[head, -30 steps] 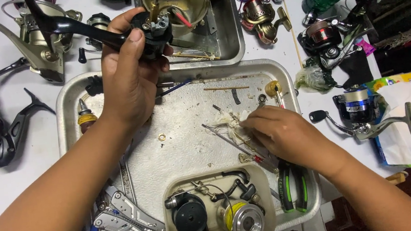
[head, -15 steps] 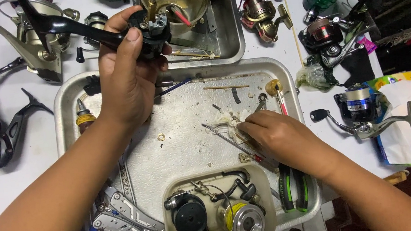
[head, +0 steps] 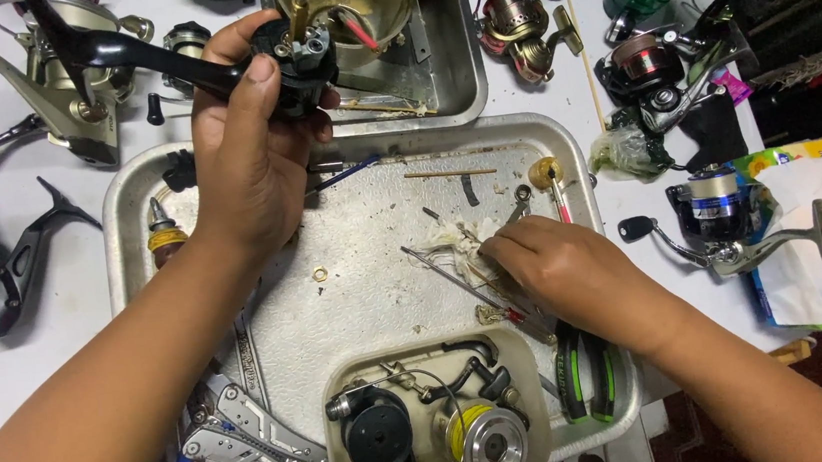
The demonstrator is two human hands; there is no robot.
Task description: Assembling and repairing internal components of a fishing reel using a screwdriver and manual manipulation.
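two hands over a metal tray [head: 127, 203]
left hand [head: 249, 166] clamped on a black reel body [head: 299, 56]; right hand [head: 561, 272] curled onto a white wad [head: 457, 242], grip unclear.

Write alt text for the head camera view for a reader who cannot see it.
A left hand holds up a black fishing reel body over a metal tray strewn with small parts, while the right hand rests on a crumpled tissue in the tray. Folding pliers and more reels surround it on a white table.
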